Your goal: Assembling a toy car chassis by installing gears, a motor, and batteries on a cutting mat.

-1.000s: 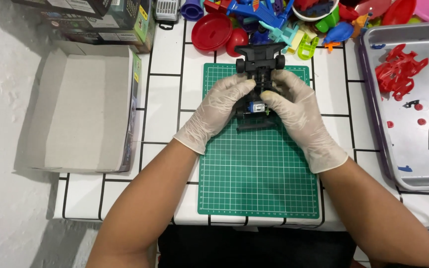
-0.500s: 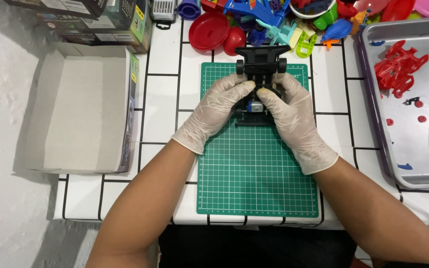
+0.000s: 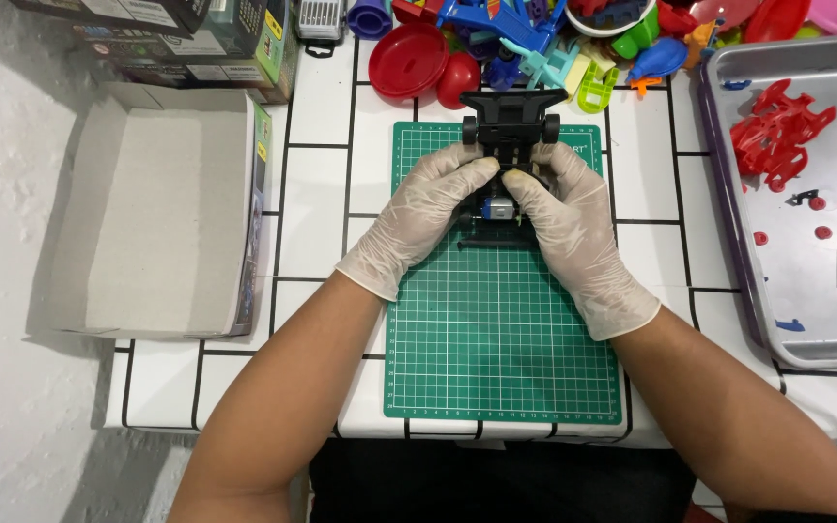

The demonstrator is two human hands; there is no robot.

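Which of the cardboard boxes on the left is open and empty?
The large grey open box lying flat beside the green cutting mat. The other boxes, stacked behind it at the table's far edge, are closed.

Matt black plastic chassis point(image 3: 511, 121), glossy white tiles point(image 3: 317, 184).

A single head-worn camera looks almost straight down from above the person's own shoulders, facing away from the body across a white tiled table point(image 3: 322, 194). It sits close enough that both forearms enter from the bottom edge and the green cutting mat point(image 3: 501, 358) fills the centre. The open cardboard box point(image 3: 147, 213) marks the left margin, the metal tray point(image 3: 796, 291) the right, and a heap of coloured plastic toys point(image 3: 554, 39) the far edge.
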